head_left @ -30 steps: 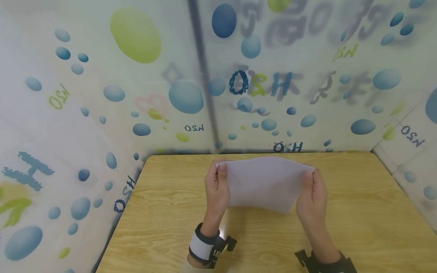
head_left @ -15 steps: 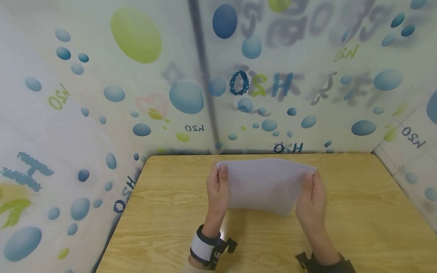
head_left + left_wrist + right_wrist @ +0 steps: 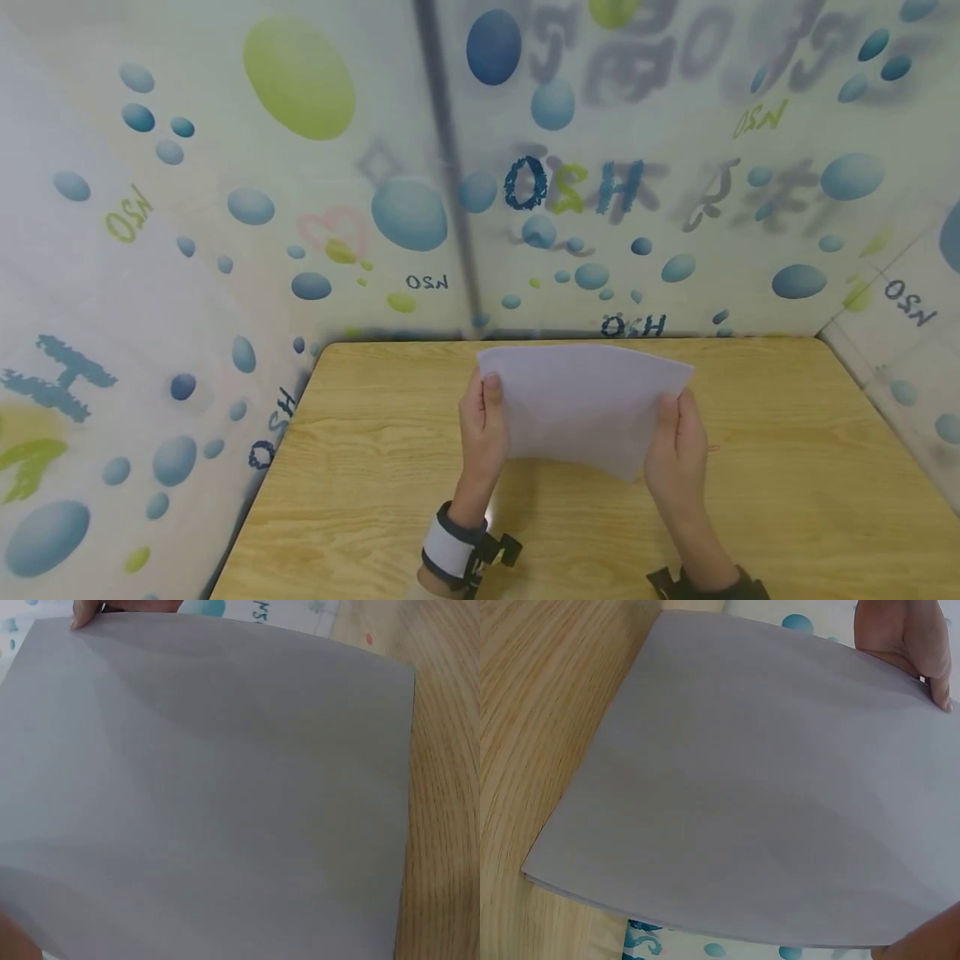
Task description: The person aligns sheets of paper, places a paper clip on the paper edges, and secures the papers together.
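Plain white paper (image 3: 581, 408) is held up above the table between both hands, bowed slightly along its top edge. My left hand (image 3: 482, 425) grips its left side, thumb on the face toward me. On the opposite side my right hand (image 3: 677, 454) holds it the same way, its thumb lying along the edge. Both upper corners stick out above the hands. In the right wrist view, a doubled edge shows at one corner of the paper (image 3: 727, 787), so more than one layer is there. The fingers behind the paper are mostly hidden.
The wood-grain table (image 3: 360, 467) extends all round below the hands. A small red mark (image 3: 713, 448) lies just right of the right hand. Walls covered in a bubble-print sheet (image 3: 408, 212) stand behind and at both sides. A strapped camera mount (image 3: 453, 546) sits on the left wrist.
Both hands have shifted slightly lower along the paper's sides, so its top corners now protrude above the fingers. The small red mark beside the right hand has come into view.
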Demonstrator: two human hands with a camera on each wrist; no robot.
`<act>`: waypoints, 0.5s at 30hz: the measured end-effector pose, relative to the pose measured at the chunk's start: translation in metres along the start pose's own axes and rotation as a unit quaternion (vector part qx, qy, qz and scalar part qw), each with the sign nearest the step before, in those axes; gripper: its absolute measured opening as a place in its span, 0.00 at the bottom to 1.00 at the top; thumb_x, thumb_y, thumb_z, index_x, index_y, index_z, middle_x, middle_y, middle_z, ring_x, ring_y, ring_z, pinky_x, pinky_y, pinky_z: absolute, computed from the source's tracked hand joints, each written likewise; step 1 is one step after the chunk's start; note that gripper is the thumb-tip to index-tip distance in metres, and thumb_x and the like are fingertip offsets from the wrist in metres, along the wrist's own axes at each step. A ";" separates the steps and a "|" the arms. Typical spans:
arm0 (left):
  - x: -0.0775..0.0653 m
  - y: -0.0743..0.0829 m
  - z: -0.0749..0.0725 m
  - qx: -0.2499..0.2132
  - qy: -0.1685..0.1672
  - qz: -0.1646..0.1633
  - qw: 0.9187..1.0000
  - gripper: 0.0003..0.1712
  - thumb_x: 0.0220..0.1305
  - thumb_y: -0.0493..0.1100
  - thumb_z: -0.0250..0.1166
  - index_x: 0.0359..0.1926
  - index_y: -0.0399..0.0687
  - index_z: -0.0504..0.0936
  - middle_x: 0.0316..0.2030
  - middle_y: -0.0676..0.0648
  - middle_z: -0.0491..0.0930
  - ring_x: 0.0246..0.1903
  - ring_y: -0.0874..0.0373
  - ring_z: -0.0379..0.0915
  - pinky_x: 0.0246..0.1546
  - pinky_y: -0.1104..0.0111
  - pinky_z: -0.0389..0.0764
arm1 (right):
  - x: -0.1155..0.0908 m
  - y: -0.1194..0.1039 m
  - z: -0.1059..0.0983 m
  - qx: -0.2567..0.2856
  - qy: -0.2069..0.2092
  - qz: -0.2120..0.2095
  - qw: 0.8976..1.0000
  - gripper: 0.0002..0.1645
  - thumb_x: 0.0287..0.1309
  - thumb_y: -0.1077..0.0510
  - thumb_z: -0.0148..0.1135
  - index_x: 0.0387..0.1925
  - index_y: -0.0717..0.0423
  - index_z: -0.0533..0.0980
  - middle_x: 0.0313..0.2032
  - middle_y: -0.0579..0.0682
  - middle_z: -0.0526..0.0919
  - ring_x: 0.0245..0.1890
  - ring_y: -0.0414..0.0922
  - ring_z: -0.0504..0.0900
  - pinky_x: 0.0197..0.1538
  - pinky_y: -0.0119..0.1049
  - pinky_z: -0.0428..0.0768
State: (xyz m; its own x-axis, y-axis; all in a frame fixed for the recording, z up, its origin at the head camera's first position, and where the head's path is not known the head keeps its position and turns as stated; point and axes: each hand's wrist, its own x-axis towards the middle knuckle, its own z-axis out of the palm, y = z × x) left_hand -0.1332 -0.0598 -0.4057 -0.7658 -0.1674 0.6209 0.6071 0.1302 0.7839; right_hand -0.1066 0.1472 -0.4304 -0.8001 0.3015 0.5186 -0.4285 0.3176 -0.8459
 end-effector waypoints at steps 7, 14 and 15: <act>-0.001 0.003 0.001 0.011 0.000 -0.011 1.000 0.11 0.74 0.28 0.45 0.44 0.30 0.74 0.34 0.40 0.77 0.31 0.52 0.71 0.33 0.65 0.74 | -0.001 0.003 0.001 0.010 0.012 -0.005 1.000 0.17 0.76 0.61 0.38 0.50 0.71 0.69 0.39 0.53 0.76 0.35 0.44 0.72 0.37 0.29 0.69; 0.005 0.007 -0.004 0.023 -0.015 0.020 0.999 0.12 0.76 0.36 0.47 0.39 0.30 0.72 0.22 0.44 0.66 0.22 0.54 0.62 0.24 0.68 0.66 | 0.002 -0.001 -0.003 -0.030 0.014 -0.005 0.999 0.17 0.76 0.62 0.39 0.54 0.69 0.70 0.40 0.51 0.76 0.37 0.41 0.73 0.39 0.28 0.70; 0.008 0.008 -0.005 0.024 -0.019 0.032 0.999 0.13 0.76 0.38 0.47 0.38 0.31 0.72 0.21 0.45 0.65 0.21 0.55 0.61 0.24 0.68 0.65 | 0.004 -0.002 -0.004 -0.039 0.018 -0.007 0.999 0.17 0.76 0.61 0.39 0.53 0.69 0.70 0.40 0.51 0.76 0.37 0.40 0.72 0.40 0.28 0.69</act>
State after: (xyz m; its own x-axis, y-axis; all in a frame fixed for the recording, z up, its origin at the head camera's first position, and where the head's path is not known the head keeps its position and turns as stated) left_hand -0.1328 -0.0653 -0.3945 -0.7343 -0.1207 0.6680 0.6441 0.1866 0.7418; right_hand -0.1069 0.1517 -0.4259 -0.7779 0.3282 0.5359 -0.4048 0.3905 -0.8268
